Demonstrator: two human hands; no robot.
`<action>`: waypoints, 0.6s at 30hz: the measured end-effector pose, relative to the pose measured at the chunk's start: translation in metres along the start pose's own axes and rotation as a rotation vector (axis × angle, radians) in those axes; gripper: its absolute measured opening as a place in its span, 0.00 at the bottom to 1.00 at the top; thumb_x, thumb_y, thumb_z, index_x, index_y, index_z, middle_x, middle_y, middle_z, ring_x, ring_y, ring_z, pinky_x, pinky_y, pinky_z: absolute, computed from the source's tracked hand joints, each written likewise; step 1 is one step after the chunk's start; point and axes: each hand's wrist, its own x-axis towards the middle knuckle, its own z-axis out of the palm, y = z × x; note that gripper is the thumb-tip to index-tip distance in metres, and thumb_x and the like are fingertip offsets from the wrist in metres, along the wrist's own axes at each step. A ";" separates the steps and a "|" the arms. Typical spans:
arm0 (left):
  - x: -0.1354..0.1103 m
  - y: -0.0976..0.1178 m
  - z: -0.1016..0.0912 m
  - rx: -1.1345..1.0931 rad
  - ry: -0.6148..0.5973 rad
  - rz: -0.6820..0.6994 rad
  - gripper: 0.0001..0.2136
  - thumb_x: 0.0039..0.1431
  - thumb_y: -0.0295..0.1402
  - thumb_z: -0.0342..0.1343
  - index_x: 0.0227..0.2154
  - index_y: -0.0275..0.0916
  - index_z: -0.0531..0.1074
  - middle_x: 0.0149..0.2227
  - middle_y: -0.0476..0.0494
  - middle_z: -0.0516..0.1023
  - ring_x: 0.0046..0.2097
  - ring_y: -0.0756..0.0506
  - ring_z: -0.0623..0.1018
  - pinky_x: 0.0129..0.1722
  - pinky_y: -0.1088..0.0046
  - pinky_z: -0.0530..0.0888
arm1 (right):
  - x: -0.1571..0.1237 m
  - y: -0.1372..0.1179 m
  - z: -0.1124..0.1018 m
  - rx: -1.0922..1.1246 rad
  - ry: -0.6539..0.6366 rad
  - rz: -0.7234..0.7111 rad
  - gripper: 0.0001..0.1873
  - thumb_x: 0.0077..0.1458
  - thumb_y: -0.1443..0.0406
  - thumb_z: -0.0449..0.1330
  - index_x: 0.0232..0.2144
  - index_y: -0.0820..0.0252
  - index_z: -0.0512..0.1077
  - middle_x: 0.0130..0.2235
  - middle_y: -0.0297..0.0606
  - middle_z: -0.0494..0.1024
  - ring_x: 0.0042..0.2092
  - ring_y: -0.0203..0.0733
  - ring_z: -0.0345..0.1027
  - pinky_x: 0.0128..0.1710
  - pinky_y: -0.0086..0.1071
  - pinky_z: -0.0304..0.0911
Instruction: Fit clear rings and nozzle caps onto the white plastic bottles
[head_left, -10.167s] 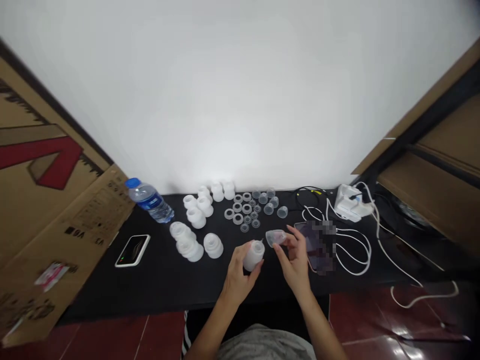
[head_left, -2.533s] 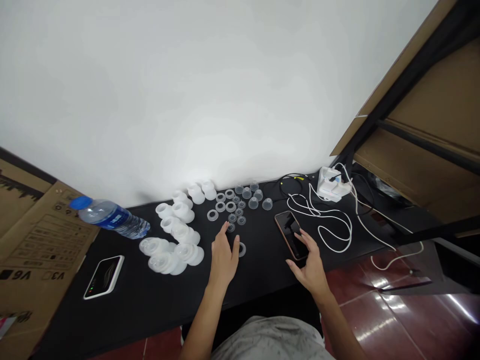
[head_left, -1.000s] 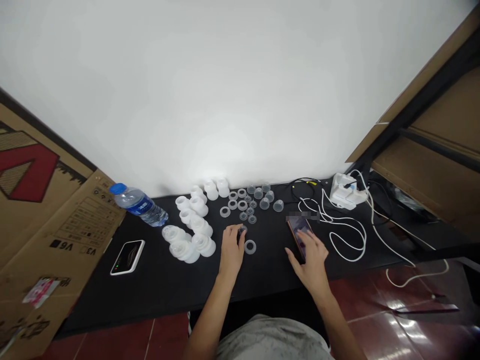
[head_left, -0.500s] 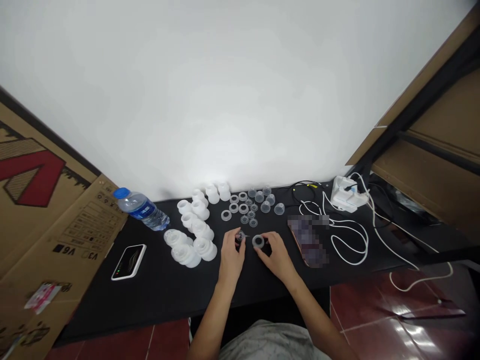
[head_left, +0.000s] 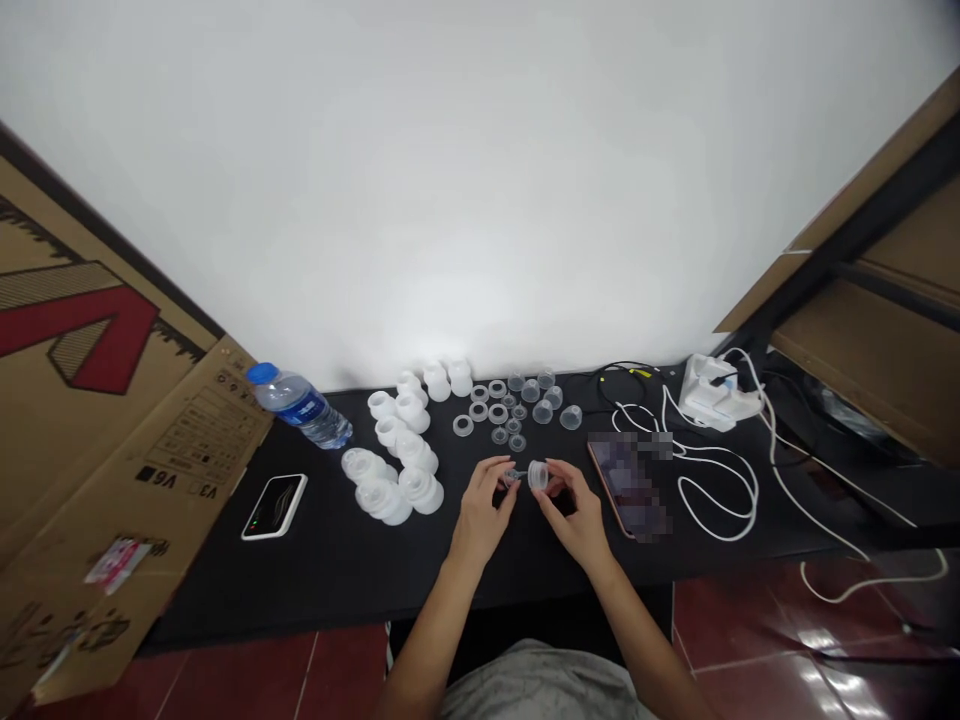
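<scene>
Both hands' curled fingers (head_left: pixel 561 470) pinch a small clear cup (head_left: pixel 538 476).

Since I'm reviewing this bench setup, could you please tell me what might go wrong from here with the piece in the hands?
The small clear plastic cup held between the left hand and right hand could slip and roll among the nearby clear rings. The phone beside the right hand might also get knocked.

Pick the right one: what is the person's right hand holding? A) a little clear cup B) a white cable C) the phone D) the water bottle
A: the right hand pinches a small clear plastic cup in its fingertips, and the left hand holds a small clear piece against it.
</scene>
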 end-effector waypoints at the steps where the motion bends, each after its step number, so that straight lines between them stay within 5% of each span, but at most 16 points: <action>1: 0.000 0.001 -0.001 -0.001 -0.019 0.004 0.13 0.72 0.30 0.57 0.57 0.47 0.75 0.58 0.39 0.78 0.43 0.45 0.83 0.51 0.61 0.84 | 0.000 -0.001 0.001 -0.009 -0.027 -0.015 0.23 0.67 0.57 0.67 0.61 0.51 0.72 0.50 0.42 0.83 0.38 0.43 0.78 0.44 0.40 0.77; 6: -0.002 0.002 -0.002 -0.074 -0.107 0.023 0.18 0.70 0.25 0.56 0.58 0.48 0.74 0.58 0.40 0.77 0.49 0.43 0.84 0.55 0.59 0.83 | 0.003 -0.004 0.003 -0.020 -0.118 -0.021 0.16 0.68 0.56 0.66 0.55 0.51 0.75 0.41 0.38 0.84 0.38 0.45 0.79 0.42 0.39 0.77; 13: 0.001 0.011 -0.004 -0.222 -0.072 0.028 0.16 0.70 0.27 0.56 0.57 0.48 0.75 0.55 0.40 0.78 0.50 0.43 0.83 0.53 0.59 0.84 | 0.008 -0.004 0.003 0.072 -0.156 0.062 0.17 0.68 0.54 0.66 0.54 0.52 0.73 0.49 0.42 0.86 0.39 0.46 0.81 0.40 0.39 0.77; 18: 0.003 0.014 -0.004 -0.367 -0.033 -0.048 0.13 0.70 0.30 0.56 0.54 0.45 0.77 0.53 0.39 0.78 0.50 0.42 0.84 0.52 0.61 0.84 | 0.008 -0.004 0.000 0.085 -0.152 0.065 0.14 0.68 0.54 0.66 0.51 0.53 0.76 0.45 0.41 0.86 0.39 0.46 0.81 0.41 0.38 0.77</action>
